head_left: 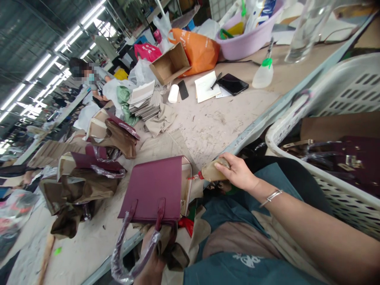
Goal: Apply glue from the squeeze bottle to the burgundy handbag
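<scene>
A burgundy handbag (pixel 157 186) lies at the table's front edge, its handles (pixel 121 241) wrapped in clear plastic and hanging toward me. My left hand (pixel 151 247) is under the near side, among the handles and brown lining, holding the bag; its fingers are mostly hidden. In my right hand (pixel 236 170) is a squeeze bottle (pixel 214 171) of yellowish liquid, tilted sideways. Its thin red-based nozzle points at the bag's open side edge, where pale inner material shows. From this angle I cannot tell whether the tip touches it.
Several unfinished bags (pixel 86 174) stand to the left. A stack of grey boards (pixel 145 101), an orange bag (pixel 197 51), a phone (pixel 233 84) and a white bottle with a green collar (pixel 263 73) sit farther back. A white basket (pixel 282 148) holds burgundy bags at right. Another person (pixel 99 79) works beyond.
</scene>
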Action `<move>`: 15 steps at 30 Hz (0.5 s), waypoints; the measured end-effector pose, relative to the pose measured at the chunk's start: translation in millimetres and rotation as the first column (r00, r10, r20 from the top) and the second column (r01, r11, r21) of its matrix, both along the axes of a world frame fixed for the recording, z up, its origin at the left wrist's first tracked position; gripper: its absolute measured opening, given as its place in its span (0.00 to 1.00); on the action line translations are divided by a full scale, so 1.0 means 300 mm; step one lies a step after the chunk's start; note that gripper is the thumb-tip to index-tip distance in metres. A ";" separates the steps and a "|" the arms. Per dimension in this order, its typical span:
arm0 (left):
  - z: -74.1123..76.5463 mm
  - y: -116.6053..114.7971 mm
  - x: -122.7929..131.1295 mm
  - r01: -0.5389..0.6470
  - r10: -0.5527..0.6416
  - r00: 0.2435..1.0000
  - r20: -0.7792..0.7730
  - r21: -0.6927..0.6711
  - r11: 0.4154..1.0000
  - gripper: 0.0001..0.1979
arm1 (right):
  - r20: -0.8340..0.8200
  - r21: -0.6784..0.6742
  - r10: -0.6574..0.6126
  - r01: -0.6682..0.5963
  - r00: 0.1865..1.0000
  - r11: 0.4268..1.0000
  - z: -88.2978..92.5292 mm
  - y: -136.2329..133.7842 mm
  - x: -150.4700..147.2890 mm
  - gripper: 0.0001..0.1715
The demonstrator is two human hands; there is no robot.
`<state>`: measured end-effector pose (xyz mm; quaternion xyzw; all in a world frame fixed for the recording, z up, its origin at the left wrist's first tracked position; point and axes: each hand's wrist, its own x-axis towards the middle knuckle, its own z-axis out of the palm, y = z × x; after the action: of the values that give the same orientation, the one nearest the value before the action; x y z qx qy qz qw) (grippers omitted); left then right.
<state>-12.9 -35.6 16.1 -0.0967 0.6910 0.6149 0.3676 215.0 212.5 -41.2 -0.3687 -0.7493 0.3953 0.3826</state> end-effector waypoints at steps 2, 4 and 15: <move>0.006 -0.007 0.000 -0.021 0.021 1.000 0.019 -0.008 1.000 0.11 | 0.011 0.068 -0.089 0.088 0.996 0.994 -0.002 0.006 -0.006 0.15; 0.010 -0.015 -0.003 -0.029 0.030 0.999 0.034 -0.016 0.999 0.10 | 0.013 0.110 -0.124 0.121 0.992 0.986 -0.002 0.010 -0.012 0.14; 0.118 0.033 0.047 -0.047 0.049 0.997 0.060 -0.034 0.998 0.06 | 0.028 0.276 -0.050 0.041 0.998 0.960 0.007 0.002 -0.014 0.12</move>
<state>1.2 -25.9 51.4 -0.1376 0.6868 0.6090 0.3720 210.7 213.2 -39.2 -0.3358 -0.7948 0.2718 0.4262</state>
